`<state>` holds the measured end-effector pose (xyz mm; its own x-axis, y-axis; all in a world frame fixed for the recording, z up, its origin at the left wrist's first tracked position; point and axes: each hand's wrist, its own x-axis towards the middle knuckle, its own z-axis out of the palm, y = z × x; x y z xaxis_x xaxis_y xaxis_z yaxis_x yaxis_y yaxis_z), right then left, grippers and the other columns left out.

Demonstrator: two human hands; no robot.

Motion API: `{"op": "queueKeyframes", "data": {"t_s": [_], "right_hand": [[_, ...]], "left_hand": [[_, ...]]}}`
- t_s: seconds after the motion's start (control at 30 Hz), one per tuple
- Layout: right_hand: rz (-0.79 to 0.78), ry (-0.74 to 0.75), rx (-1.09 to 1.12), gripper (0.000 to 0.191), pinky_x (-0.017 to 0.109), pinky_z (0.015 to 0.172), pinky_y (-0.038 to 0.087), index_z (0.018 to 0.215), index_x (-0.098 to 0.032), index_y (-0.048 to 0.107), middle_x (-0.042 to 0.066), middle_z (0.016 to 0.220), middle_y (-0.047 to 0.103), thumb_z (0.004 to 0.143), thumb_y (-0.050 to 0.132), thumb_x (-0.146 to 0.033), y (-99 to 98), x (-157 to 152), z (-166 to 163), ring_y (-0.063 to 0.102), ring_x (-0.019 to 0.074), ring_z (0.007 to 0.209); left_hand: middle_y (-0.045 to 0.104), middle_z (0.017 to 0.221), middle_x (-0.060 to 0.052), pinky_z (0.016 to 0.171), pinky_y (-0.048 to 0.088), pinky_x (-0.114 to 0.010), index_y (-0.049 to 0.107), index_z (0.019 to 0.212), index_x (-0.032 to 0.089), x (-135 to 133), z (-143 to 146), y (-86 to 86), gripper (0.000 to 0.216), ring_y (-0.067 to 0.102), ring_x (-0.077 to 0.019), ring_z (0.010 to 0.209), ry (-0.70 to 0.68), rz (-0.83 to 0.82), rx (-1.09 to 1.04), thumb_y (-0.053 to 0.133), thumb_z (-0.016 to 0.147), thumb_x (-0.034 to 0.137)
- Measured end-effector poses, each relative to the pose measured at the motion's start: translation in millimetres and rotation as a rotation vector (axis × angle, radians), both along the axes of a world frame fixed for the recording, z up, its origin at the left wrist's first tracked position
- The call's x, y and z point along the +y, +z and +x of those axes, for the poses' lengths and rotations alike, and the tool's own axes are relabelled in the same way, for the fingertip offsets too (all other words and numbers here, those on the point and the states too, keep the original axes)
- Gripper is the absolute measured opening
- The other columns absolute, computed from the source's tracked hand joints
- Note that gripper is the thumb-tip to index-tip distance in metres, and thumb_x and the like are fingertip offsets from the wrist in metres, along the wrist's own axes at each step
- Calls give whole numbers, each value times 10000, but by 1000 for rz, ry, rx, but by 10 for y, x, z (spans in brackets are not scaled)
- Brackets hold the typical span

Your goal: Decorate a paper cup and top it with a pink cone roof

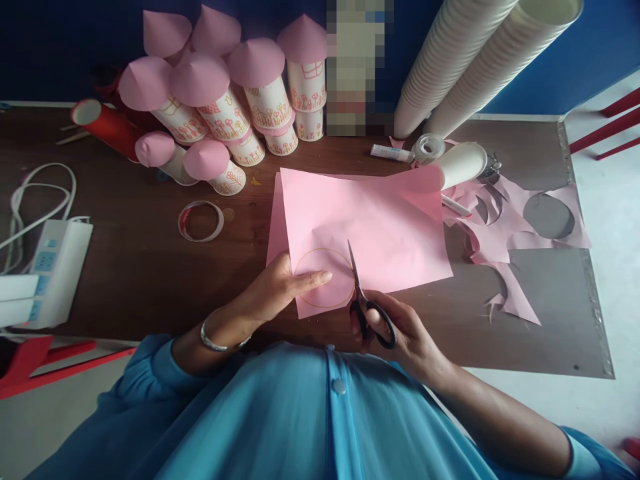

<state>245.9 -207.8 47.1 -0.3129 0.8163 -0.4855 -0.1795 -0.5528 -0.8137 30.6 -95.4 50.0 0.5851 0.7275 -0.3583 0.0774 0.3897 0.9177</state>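
Note:
A sheet of pink paper (pixel 370 220) with a circle drawn in a thin orange-brown line is held up over the table. My left hand (pixel 280 283) grips its lower left corner, the thumb lying on top inside the circle. In my right hand (pixel 395 327) are black-handled scissors (pixel 361 293), fingers through the loops. Their blades point up and away from me, along the circle's right edge, at the paper. Another pink sheet shows behind the first at the left.
Paper-cup towers with pink cone roofs (pixel 200 80) stand at the back left. Tall stacks of paper cups (pixel 450 67) rise at the back right, above a clear tape roll (pixel 429 148). Pink paper scraps (pixel 500 227) lie at the right. A tape ring (pixel 201 221) and power strip (pixel 60 273) are leftward.

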Motion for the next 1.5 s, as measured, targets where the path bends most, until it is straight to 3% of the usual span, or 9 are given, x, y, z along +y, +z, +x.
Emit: {"op": "queueKeyframes", "data": {"t_s": [0.67, 0.9, 1.5], "right_hand": [[-31, 15, -19, 539, 273, 596, 527, 1091, -179, 653, 23, 785, 625, 948, 626, -698, 1, 11, 35, 609, 149, 650], [-20, 24, -48, 564, 280, 579, 520, 1094, -177, 658, 22, 769, 624, 938, 624, -717, 18, 10, 38, 597, 148, 631], [-19, 52, -30, 501, 247, 583, 529, 925, -197, 614, 7, 749, 593, 944, 631, -697, 56, 29, 68, 580, 128, 630]], "left_hand": [[790, 1252, -110, 1058, 563, -424, 715, 1303, 149, 12, -10, 26, 465, 734, -320, 1165, 9, -79, -10, 789, 880, 326], [751, 1348, -111, 1119, 527, -437, 694, 1356, 166, 25, -5, 21, 540, 674, -345, 1287, 11, -47, 1, 816, 857, 333], [753, 1339, -118, 1132, 517, -458, 692, 1376, 160, 74, -54, 2, 563, 652, -364, 1315, -75, -40, 50, 808, 878, 398]]}}
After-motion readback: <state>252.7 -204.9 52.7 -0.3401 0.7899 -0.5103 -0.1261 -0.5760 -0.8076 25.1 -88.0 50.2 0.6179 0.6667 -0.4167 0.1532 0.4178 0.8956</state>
